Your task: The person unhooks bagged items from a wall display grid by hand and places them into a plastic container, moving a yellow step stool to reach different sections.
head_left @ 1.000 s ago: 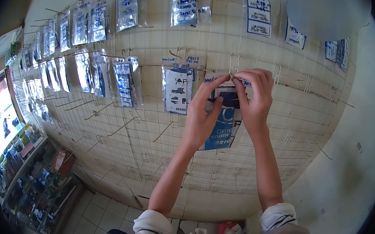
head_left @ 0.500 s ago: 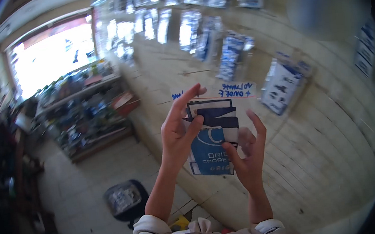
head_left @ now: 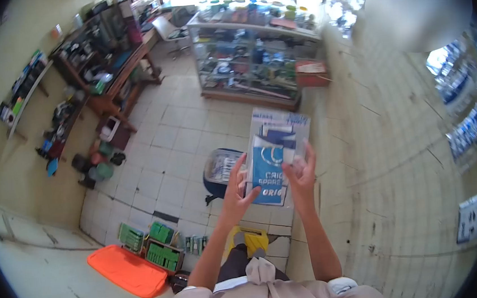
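I hold a clear plastic packet [head_left: 269,160] upright in front of me, with a blue-and-white printed card inside it. Large letters on the card read something like "ORIG SPARE", and blue handwriting runs along the packet's top. My left hand [head_left: 239,193] grips the lower left edge, its thumb on the front. At the right edge, my right hand [head_left: 302,176] is closed on the packet with the thumb on its front. The fingers behind the packet are partly hidden. Below and left of it is a dark seat [head_left: 214,184] bearing a clear plastic box [head_left: 221,166].
Under my feet is a yellow stool [head_left: 253,239]. An orange lid [head_left: 127,270] and green boxes [head_left: 164,255] lie at lower left. A glass display case [head_left: 248,63] stands ahead. Several packets [head_left: 464,135] hang on the right wall. A wooden workbench [head_left: 124,74] stands far left.
My view has swung left, away from the wall of hanging packets, towards the room and floor. My left hand has shifted from the packet's upper part to its lower left edge.
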### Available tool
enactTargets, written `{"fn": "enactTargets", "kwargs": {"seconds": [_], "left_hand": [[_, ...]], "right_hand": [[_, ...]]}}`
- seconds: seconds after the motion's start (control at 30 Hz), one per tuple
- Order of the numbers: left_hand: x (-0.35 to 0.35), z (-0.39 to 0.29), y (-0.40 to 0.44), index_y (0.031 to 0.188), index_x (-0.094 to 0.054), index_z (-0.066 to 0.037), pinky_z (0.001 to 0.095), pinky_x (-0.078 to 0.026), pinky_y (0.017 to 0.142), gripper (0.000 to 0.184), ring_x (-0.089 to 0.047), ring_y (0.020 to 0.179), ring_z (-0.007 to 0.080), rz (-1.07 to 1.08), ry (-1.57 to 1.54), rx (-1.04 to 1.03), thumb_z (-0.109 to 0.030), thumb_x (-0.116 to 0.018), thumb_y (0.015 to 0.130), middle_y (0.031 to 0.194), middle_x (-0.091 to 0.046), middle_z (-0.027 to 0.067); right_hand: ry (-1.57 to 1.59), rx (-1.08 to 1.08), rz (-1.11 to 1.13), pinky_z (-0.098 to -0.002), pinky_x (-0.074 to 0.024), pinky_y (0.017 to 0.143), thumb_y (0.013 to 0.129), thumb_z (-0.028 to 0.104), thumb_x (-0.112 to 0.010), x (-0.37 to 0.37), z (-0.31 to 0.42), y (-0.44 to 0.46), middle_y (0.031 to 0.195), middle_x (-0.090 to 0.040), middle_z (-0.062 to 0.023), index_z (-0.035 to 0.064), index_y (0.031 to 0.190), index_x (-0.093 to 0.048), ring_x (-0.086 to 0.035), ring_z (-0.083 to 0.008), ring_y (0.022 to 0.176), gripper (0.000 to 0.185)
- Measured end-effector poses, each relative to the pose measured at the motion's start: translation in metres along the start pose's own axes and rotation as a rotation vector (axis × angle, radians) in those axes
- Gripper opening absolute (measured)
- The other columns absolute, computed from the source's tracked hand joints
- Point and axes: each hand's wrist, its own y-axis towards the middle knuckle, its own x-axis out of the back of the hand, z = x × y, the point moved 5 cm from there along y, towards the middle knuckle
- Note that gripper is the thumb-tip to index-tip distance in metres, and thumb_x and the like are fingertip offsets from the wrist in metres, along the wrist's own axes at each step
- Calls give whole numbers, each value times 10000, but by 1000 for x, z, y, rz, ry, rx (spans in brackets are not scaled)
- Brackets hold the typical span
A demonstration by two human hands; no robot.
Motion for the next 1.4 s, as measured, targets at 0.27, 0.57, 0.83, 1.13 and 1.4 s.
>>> {"fn": "enactTargets", "kwargs": {"seconds": [0.27,0.57,0.83,1.13,1.4], "left_hand": [[119,147,-55,1268,-247,-109,246,-405,761,646,-495,885,139,-356,250,317,8,-563,717,984,-472,93],[209,342,-64,1229,-292,-85,338,-410,781,607,-540,896,272,-403,591,556,-41,-580,696,1050,-507,172],[280,457,35,1179,-374,-80,343,-352,874,574,-418,1043,294,-225,896,184,43,-555,648,1132,-428,146],[336,540,79,1173,-416,-124,344,-337,889,589,-415,1022,302,-138,1131,185,49,-570,631,1074,-428,142],[311,490,67,1180,-395,-108,396,-301,892,550,-368,1028,329,-339,1283,133,-5,-572,670,1125,-388,152]], "right_hand": [[-251,-559,192,-214,-426,611,755,17,-535,-10,-224,-81,784,-529,-42,60,1232,-260,-517,-104,709,552],[-509,-722,234,-284,-435,645,692,10,-553,16,-424,-90,726,-555,-60,68,1189,-333,-548,-152,694,547],[-518,-448,158,-307,-436,626,689,-37,-506,6,-583,-10,707,-533,-81,89,1176,-362,-544,-189,663,523],[-748,-322,376,-351,-415,689,674,-50,-531,-9,-668,23,821,-464,-136,111,1178,-378,-515,-266,729,551],[-759,-352,402,-363,-409,719,705,-6,-538,15,-625,26,932,-405,-166,83,1172,-384,-497,-302,791,500]]}}
